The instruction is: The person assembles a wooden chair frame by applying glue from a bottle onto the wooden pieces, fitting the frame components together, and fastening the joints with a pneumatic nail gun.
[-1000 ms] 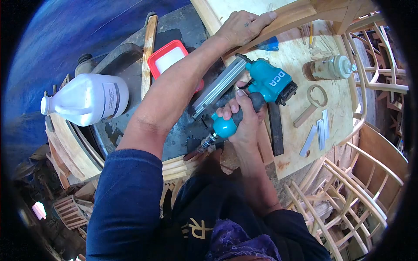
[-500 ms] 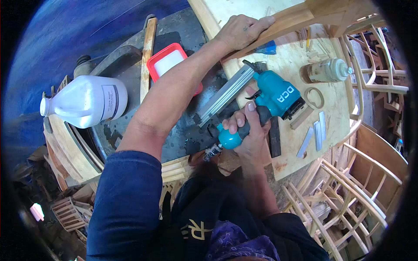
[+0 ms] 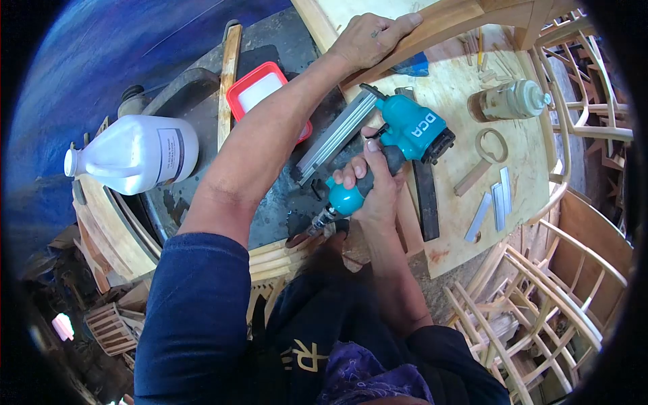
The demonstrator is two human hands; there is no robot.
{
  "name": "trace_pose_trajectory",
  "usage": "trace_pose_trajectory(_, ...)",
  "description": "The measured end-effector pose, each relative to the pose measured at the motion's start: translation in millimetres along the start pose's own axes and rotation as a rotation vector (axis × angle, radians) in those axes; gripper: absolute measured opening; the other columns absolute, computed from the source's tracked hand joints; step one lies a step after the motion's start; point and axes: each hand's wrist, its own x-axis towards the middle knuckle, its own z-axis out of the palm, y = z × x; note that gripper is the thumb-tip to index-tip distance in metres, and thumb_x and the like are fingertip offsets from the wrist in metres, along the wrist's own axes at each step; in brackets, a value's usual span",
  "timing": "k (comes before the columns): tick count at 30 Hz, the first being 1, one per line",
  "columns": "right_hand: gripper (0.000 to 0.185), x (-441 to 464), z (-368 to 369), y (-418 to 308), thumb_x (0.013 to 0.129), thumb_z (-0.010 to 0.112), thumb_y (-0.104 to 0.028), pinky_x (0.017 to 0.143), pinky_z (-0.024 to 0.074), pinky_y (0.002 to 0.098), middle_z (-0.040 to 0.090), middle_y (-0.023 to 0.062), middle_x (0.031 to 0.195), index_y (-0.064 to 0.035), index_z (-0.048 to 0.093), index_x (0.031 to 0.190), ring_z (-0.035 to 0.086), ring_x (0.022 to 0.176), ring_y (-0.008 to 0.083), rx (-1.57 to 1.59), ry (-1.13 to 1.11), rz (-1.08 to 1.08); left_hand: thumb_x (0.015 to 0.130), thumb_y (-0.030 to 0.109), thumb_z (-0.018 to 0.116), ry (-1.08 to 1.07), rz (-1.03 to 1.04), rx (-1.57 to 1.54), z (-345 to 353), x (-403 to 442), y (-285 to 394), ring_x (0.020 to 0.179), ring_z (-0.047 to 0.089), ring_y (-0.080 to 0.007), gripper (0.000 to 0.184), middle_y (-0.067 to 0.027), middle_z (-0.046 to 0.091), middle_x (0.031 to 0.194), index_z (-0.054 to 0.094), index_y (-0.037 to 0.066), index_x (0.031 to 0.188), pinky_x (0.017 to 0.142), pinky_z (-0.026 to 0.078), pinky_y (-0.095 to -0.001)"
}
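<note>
My left hand [image 3: 370,42] is closed over a curved wooden frame piece [image 3: 449,30], its thumb along the wood and its other fingers partly hidden. My right hand [image 3: 374,177] is wrapped round the grip of a teal and black nail gun [image 3: 413,128] marked DCA. The gun's silver magazine [image 3: 336,137] slants down to the left, with its nose close below the wooden frame. An air fitting [image 3: 322,220] shows at the end of the handle.
A white jug [image 3: 138,154] and a red tray [image 3: 246,91] lie to the left. On the plywood [image 3: 445,226] are a glue-stained bottle [image 3: 509,101], nail strips [image 3: 499,199], a ring-ended wooden piece [image 3: 491,146] and a dark bar [image 3: 424,202]. Chair frames [image 3: 533,297] stand at right.
My right hand has moved the nail gun left and slightly up, bringing its nose nearer the wooden frame. My left hand has shifted slightly but keeps its hold.
</note>
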Motion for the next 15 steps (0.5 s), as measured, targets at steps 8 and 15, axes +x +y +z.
trace_pose_trajectory(8, 0.024, 5.8, -0.6, 4.2, 0.100, 0.061, -0.015, 0.061, 0.0508, 0.0401, 0.049, 0.0023, 0.068, -0.0091, 0.056, 0.123, 0.053, 0.053, 0.0164, -0.007, -0.008, -0.009, 0.098, 0.070, 0.038, -0.012, -0.014, 0.003, -2.1, -0.4, 2.7, 0.058, 0.057, -0.0251, 0.082, -0.0178, 0.060, 0.060, 0.070, -0.003, 0.079, 0.065, 0.047, -0.0403)
trace_pose_trajectory(15, 0.025, 6.7, -6.1, 6.5, 0.103, 0.058, -0.024, 0.064, 0.0488, 0.0399, 0.046, 0.0003, 0.067, -0.0111, 0.055, 0.125, 0.052, 0.053, 0.0150, 0.065, -0.053, 0.024, 0.098, 0.071, 0.038, 0.011, -0.019, -0.005, 3.8, 2.4, -6.4, 0.058, 0.057, -0.0235, 0.084, -0.0162, 0.059, 0.059, 0.072, -0.003, 0.079, 0.064, 0.047, -0.0388)
